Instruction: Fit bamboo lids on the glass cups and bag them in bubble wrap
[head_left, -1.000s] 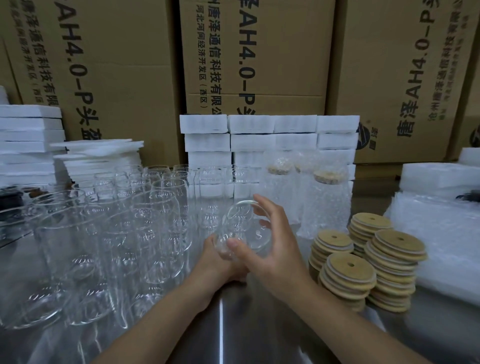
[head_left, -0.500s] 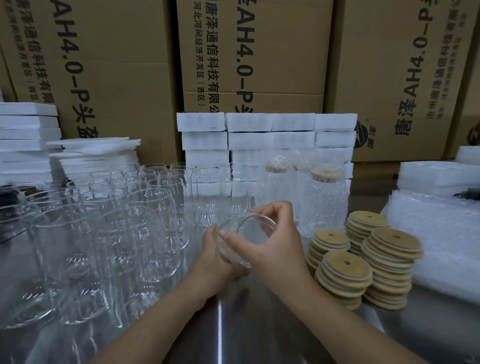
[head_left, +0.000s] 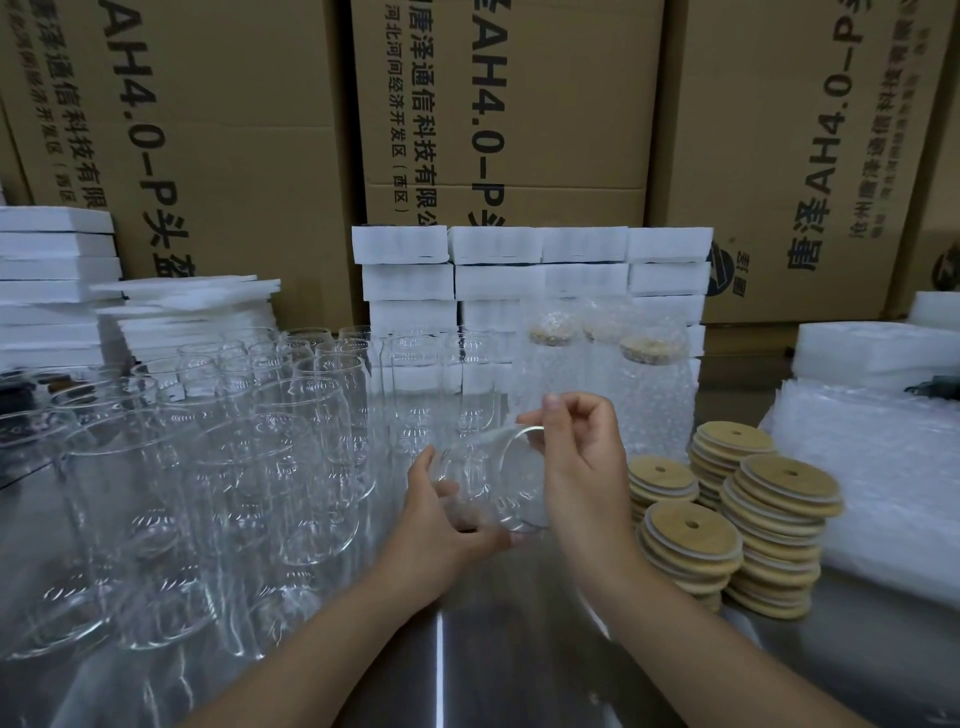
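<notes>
1. I see the glass cup (head_left: 488, 483) lidless and tipped sideways, held above the table. The left hand (head_left: 441, 530) grips its base and the right hand (head_left: 582, 457) pinches the rim with curled fingers.
2. Four stacks of bamboo lids (head_left: 691, 535) stand just right of it, with three bagged cups (head_left: 652, 384) behind.
3. The steel table (head_left: 519, 649) is shiny, and cardboard cartons (head_left: 498, 104) wall the back.

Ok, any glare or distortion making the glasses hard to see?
Head view: wide-angle bending leans the cardboard boxes outward; a glare streak runs down the steel table; the held glass cup shows mainly by rim highlights; the crowded cups at left merge.
</notes>
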